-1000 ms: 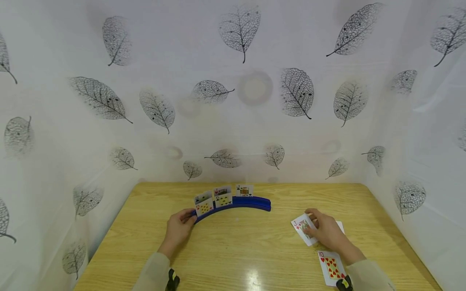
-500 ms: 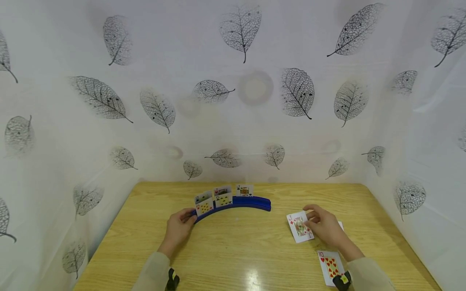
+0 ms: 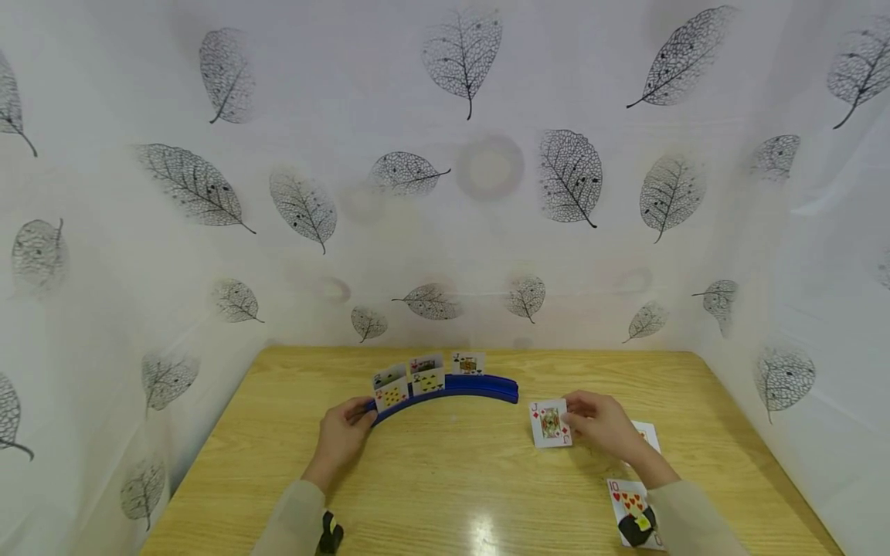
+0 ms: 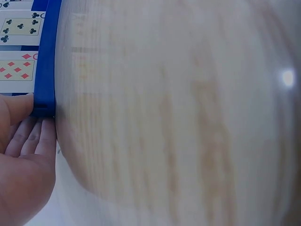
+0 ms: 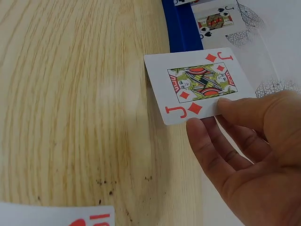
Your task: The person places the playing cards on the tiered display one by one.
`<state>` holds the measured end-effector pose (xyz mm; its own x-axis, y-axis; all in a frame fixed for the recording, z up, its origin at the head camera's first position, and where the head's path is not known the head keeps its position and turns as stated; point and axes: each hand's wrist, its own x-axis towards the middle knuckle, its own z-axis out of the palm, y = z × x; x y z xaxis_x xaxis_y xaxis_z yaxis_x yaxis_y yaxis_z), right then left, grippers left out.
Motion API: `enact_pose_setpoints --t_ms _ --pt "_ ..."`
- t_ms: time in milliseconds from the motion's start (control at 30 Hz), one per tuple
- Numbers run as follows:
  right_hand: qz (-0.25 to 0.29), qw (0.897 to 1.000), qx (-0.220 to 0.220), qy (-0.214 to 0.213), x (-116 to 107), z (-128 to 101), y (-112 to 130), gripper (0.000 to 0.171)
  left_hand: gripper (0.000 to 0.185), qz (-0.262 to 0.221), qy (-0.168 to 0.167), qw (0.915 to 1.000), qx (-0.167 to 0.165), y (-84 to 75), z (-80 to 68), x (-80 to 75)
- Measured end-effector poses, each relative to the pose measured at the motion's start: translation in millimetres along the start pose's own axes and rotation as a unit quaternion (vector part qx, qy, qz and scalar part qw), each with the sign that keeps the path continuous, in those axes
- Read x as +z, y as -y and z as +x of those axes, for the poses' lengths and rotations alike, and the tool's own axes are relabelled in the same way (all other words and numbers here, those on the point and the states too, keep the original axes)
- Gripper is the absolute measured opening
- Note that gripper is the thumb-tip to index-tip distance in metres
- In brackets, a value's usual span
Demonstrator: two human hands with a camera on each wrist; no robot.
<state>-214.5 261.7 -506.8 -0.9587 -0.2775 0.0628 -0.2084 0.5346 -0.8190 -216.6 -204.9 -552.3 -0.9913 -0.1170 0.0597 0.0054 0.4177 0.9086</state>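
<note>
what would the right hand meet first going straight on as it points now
Probably the right end of the blue rack, with the jack of diamonds held by the right hand leading; height is unclear, so it might pass above.

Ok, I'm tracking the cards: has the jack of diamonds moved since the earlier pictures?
Yes: in the head view, the jack of diamonds has moved left, closer to the stationary blue curved card holder.
</note>
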Motion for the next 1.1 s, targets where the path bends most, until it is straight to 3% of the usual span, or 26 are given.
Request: enact_pose_setpoints --t_ms 300,800,1100 --pt "0.026 1.0 -0.009 -0.008 11 10 9 0.031 0.031 0.003 0.0 1.0 -0.009 1.1 -0.1 0.2" --pt "0.037 0.998 -0.042 -0.022 26 27 28 0.026 0.029 0.008 -0.009 0.9999 0.003 -0.8 -1.9 0.6" --pt "0.061 0.996 -0.034 -0.053 42 40 40 0.023 0.03 0.009 -0.002 1.0 -0.001 -2.0 -2.5 -0.1"
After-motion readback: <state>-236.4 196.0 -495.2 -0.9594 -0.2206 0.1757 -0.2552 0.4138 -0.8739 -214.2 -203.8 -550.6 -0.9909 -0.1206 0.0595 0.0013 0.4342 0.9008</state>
